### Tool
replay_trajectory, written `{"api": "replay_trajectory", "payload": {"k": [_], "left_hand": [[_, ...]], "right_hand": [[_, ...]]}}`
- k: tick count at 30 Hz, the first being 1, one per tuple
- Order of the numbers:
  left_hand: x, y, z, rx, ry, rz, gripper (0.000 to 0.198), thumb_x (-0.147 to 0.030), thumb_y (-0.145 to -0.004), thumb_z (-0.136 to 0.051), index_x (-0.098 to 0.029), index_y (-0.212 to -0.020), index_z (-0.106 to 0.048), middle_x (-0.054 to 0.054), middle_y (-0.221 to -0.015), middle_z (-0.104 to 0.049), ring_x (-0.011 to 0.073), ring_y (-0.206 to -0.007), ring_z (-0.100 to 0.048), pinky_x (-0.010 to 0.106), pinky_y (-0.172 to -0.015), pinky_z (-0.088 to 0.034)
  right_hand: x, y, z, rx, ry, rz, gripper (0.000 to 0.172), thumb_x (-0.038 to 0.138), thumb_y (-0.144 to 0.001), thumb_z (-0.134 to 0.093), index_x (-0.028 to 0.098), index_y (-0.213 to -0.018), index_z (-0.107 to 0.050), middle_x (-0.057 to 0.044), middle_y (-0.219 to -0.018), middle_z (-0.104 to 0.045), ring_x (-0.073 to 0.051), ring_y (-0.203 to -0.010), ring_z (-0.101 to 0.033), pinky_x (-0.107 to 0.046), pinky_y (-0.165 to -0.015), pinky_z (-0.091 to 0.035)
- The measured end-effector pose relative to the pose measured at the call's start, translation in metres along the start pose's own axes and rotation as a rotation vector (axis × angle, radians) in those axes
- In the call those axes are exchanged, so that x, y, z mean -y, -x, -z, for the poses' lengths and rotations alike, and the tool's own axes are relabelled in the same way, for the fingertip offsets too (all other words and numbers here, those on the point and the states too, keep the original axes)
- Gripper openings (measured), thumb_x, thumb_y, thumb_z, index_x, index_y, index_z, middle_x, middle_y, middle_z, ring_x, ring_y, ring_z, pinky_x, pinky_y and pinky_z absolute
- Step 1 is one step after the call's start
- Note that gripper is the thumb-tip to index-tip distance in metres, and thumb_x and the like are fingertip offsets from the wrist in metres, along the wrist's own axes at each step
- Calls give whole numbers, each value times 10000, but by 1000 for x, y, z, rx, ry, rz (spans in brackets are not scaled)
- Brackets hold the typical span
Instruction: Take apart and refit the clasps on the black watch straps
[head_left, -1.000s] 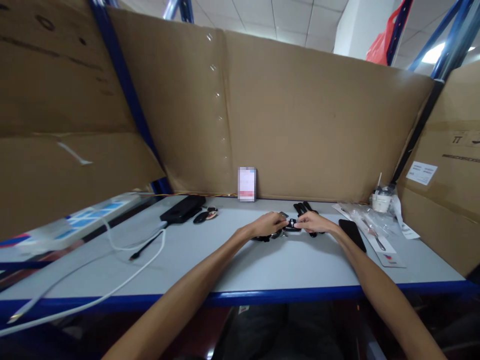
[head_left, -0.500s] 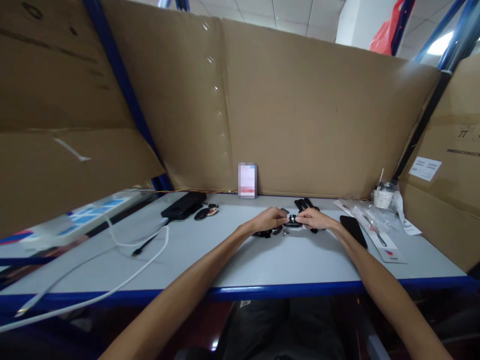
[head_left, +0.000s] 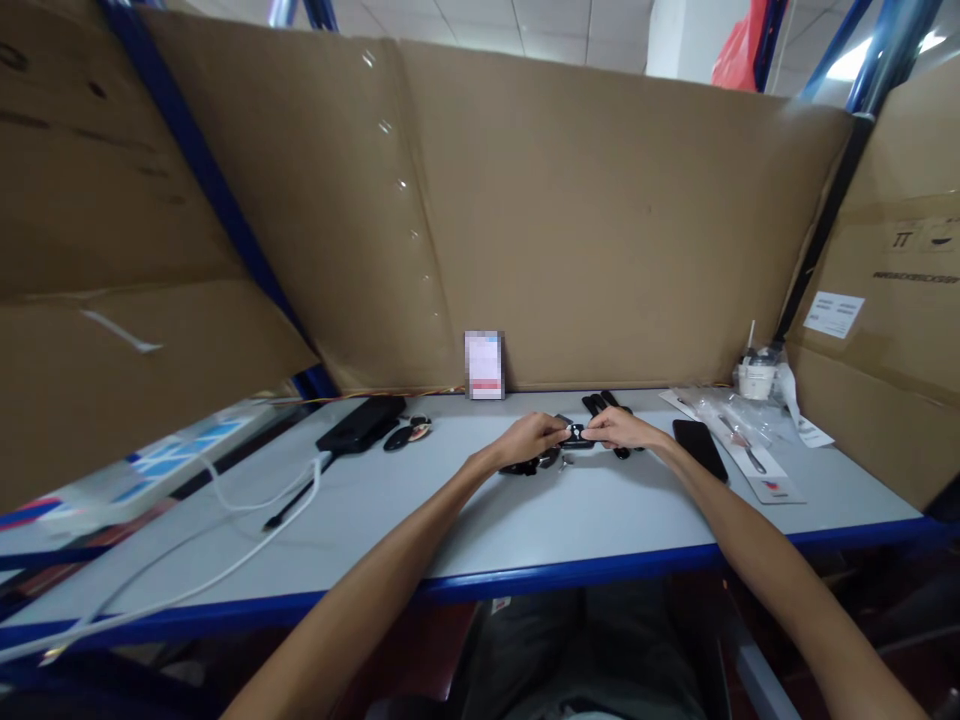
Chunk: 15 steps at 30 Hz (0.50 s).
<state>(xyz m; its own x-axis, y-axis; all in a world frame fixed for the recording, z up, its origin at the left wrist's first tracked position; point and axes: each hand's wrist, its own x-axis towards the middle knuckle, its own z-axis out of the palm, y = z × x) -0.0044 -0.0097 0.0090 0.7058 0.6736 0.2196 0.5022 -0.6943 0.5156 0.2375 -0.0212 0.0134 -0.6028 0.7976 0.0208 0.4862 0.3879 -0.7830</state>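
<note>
My left hand (head_left: 534,437) and my right hand (head_left: 619,428) meet over the table, each closed on one side of a small black part (head_left: 577,438) with whitish marks on top. Thumbs and fingertips pinch it between them; its exact kind is too small to make out. Dark loose pieces (head_left: 519,467) lie beneath and in front of my left hand. A tiny shiny piece (head_left: 567,461) rests just in front of the held part. Behind my right hand are several long black bars (head_left: 598,402), partly covered by it.
A black smartphone (head_left: 700,449) lies right of my right hand, beside plastic packaging (head_left: 739,420) and a cup (head_left: 756,378). A lit phone (head_left: 484,366) leans on the cardboard wall (head_left: 585,230). Leftward are a black box-like device (head_left: 361,424), a white cable (head_left: 225,575) and a power strip (head_left: 199,450).
The view has shifted slightly, so the whole scene sits a little further left. Both hands keep their pinch on the small black part, with hardly any movement relative to the table.
</note>
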Motion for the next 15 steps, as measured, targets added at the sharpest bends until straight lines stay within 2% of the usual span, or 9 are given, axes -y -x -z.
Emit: {"api": "replay_trajectory", "payload": {"k": [6,9,11,12,14,15], "left_hand": [[1,0,-2,-4,-4,26,515,-571,-945,-431,-163,-634,-481,-31,-584,-380,97,-576,-314,228,-534,-218],[-1,-1,-1,-27,-36,39,525,-581,-947,-437,-156,-661,-548,-20,-598,-460,105,-585,-372,228,-556,-270],[-1,0,3,-200,-64,32,488,-576,-949,-454,-159,-766,-630,7,-694,-573,133,-648,-471,236,-611,-352],[0,0,5,-341,-77,24,452,-562,-952,-463,-167,-867,-664,28,-787,-626,154,-714,-525,247,-659,-396],[5,1,10,-615,-125,35,419,-528,-963,-458,-184,-1094,-658,66,-954,-654,185,-817,-576,272,-716,-448],[8,2,12,-682,-154,57,415,-505,-975,-441,-185,-1146,-643,71,-963,-649,189,-817,-583,281,-724,-458]], "right_hand": [[1,-1,-3,8,-48,-7,449,556,-866,-617,157,-663,-584,55,-471,-429,-79,-449,-338,-222,-459,-213],[2,-1,1,-2,-54,-31,433,541,-860,-625,160,-657,-587,61,-459,-407,-79,-443,-332,-222,-461,-210],[0,1,12,-81,-57,-38,431,541,-856,-625,161,-655,-584,59,-473,-410,-76,-448,-331,-222,-467,-213],[-2,2,19,-151,-58,-43,432,541,-861,-615,161,-659,-584,55,-485,-420,-76,-454,-336,-222,-472,-219],[-9,7,37,-337,-38,-89,429,525,-898,-563,158,-678,-592,43,-505,-450,-83,-464,-361,-222,-481,-244],[-13,10,46,-435,0,-140,426,500,-924,-527,156,-683,-599,34,-511,-468,-90,-470,-384,-224,-487,-262]]}}
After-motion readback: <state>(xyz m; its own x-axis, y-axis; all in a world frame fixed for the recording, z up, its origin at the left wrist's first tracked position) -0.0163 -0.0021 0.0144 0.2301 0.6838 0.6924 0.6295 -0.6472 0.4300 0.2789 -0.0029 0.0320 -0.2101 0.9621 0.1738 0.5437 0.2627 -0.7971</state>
